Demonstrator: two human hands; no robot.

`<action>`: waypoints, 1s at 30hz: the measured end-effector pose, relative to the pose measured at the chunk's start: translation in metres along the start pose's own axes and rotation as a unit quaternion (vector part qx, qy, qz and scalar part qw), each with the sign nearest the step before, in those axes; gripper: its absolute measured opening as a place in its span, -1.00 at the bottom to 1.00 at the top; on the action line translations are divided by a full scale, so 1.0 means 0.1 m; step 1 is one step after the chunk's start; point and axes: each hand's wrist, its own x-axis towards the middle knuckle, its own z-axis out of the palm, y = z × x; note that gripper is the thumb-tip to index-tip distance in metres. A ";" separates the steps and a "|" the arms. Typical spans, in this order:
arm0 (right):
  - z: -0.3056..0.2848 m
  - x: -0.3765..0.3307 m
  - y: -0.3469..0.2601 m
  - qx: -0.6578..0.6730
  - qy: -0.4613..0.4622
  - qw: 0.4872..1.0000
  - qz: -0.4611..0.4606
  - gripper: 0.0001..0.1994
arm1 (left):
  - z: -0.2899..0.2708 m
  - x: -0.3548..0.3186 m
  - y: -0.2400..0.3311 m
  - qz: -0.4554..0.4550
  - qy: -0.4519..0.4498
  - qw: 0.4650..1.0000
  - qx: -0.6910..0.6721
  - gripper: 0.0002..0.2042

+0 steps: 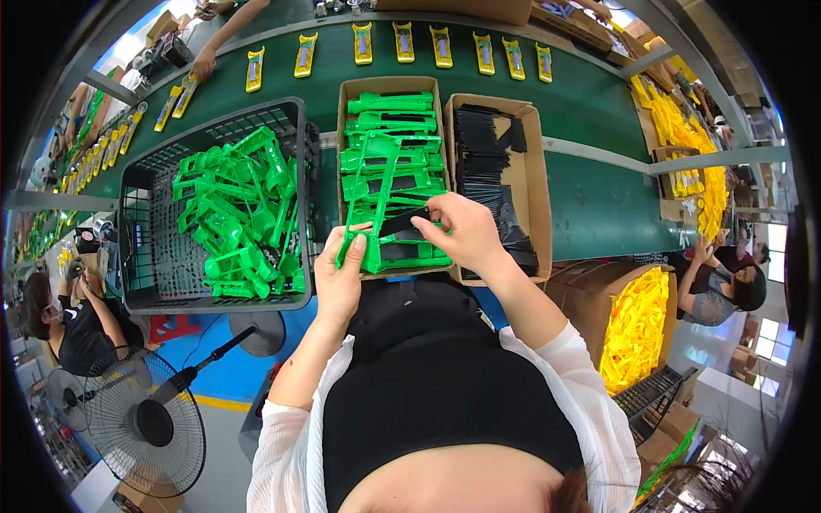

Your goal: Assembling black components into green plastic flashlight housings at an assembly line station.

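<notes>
My left hand (342, 267) is closed on the lower end of a green plastic frame (380, 184), which stands tilted above a cardboard box (345, 111). Between the thumb and fingers of my right hand (464, 229) is a black strip (404, 224), its far end against the green frame. In the box below lie rows of green frames (393, 121), some with black pieces in them. Another cardboard box (542, 184), just right of it, holds stacked thin black strips (479, 154). To the left a black plastic crate (214, 303) contains a jumbled heap of green frames (235, 205).
Along the green conveyor belt (590, 111) runs a row of yellow pieces (403, 43). A co-worker's hand (203, 65) reaches in at upper left. A box of yellow parts (637, 325) stands at right. A fan (154, 423) is at lower left. Other people work on both sides.
</notes>
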 end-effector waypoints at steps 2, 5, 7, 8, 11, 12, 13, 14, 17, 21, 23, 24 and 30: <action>0.09 0.04 0.06 -0.095 0.054 0.989 -0.099 -0.81 | 0.10 -0.03 0.12 0.041 0.019 0.995 0.087 -0.81; 0.13 0.10 0.09 -0.177 0.029 0.978 -0.109 -0.83 | 0.10 0.00 0.14 0.122 0.029 0.975 0.184 -0.83; 0.15 0.15 0.08 -0.203 0.019 0.974 -0.098 -0.84 | 0.11 0.00 0.12 0.129 0.028 0.970 0.202 -0.85; 0.16 0.18 0.06 -0.229 0.009 0.969 -0.089 -0.84 | 0.12 0.01 0.10 0.137 0.027 0.965 0.220 -0.86; 0.30 0.20 0.06 -0.240 0.030 0.968 -0.071 -0.86 | 0.19 0.03 0.05 0.187 0.062 0.944 0.264 -0.88; 0.32 0.20 0.08 -0.234 0.043 0.969 -0.068 -0.85 | 0.21 0.04 0.07 0.191 0.076 0.941 0.267 -0.89; 0.33 0.19 0.08 -0.233 0.042 0.969 -0.068 -0.85 | 0.22 0.05 0.08 0.190 0.077 0.941 0.268 -0.89; 0.35 0.18 0.09 -0.227 0.057 0.969 -0.076 -0.85 | 0.23 0.05 0.08 0.199 0.085 0.939 0.269 -0.89; 0.37 0.15 0.14 -0.221 0.078 0.967 -0.101 -0.86 | 0.26 0.05 0.09 0.206 0.096 0.934 0.274 -0.89; 0.35 0.15 0.21 -0.203 0.081 0.963 -0.157 -0.85 | 0.23 0.09 0.05 0.198 0.111 0.938 0.261 -0.89; 0.33 0.15 0.22 -0.186 0.085 0.964 -0.170 -0.84 | 0.21 0.09 0.04 0.209 0.103 0.936 0.264 -0.88; 0.33 0.15 0.23 -0.168 0.090 0.964 -0.185 -0.83 | 0.22 0.09 0.07 0.184 0.110 0.947 0.239 -0.88; 0.32 0.11 0.28 -0.177 0.077 0.960 -0.201 -0.82 | 0.24 0.09 0.10 0.141 0.117 0.961 0.205 -0.87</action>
